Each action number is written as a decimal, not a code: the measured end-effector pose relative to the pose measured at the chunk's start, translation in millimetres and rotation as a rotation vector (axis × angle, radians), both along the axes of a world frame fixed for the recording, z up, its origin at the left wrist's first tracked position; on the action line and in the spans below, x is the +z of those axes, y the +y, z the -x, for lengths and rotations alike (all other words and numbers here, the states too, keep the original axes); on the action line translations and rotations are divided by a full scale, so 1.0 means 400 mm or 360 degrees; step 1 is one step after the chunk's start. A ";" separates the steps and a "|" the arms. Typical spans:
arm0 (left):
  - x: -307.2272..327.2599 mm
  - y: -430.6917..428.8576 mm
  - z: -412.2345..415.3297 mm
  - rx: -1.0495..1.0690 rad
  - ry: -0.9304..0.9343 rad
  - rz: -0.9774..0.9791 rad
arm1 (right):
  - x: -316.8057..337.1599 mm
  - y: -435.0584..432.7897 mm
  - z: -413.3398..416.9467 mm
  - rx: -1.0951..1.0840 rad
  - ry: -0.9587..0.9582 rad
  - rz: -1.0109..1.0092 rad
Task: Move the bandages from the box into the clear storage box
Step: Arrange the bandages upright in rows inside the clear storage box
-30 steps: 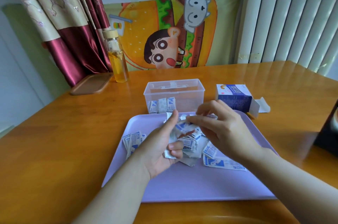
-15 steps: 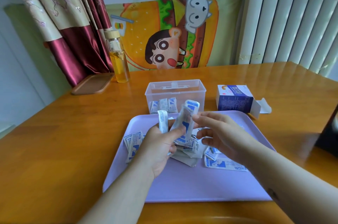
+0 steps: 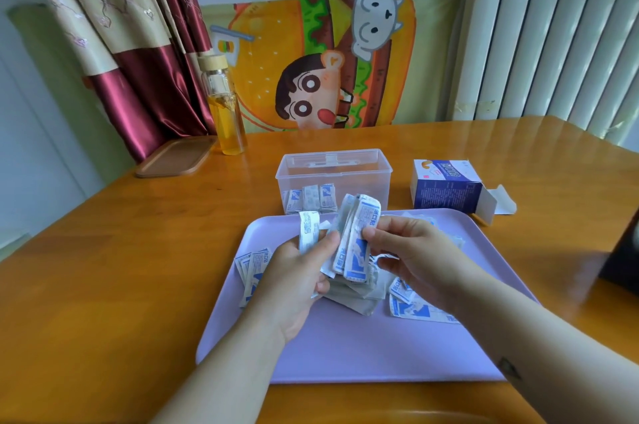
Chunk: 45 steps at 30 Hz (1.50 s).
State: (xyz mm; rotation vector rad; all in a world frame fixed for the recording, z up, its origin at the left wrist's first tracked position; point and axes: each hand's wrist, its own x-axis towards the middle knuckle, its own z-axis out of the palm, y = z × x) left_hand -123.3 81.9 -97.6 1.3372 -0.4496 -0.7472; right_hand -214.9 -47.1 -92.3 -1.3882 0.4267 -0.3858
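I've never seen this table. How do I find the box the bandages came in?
Start at the big purple tray on the wooden table. Just past its far right corner lies a small cardboard box. Unlike the clear storage box to its left, it is blue and white, tipped on its side with its end flap open.

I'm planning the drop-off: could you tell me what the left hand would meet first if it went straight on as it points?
Probably the clear storage box: the left hand, gripping a bundle of bandages, points forward at its near wall; height is unclear.
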 end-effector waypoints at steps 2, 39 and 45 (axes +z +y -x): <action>0.000 0.004 -0.002 0.0056 -0.0027 0.0006 | -0.009 0.001 -0.002 0.0054 0.0024 -0.0131; 0.016 0.127 -0.138 0.0268 0.0730 0.0241 | 0.040 0.127 -0.171 0.0322 0.0030 0.1315; 0.029 0.066 -0.048 -0.0201 0.0681 0.0041 | 0.035 0.114 -0.087 0.0617 -0.0006 0.1952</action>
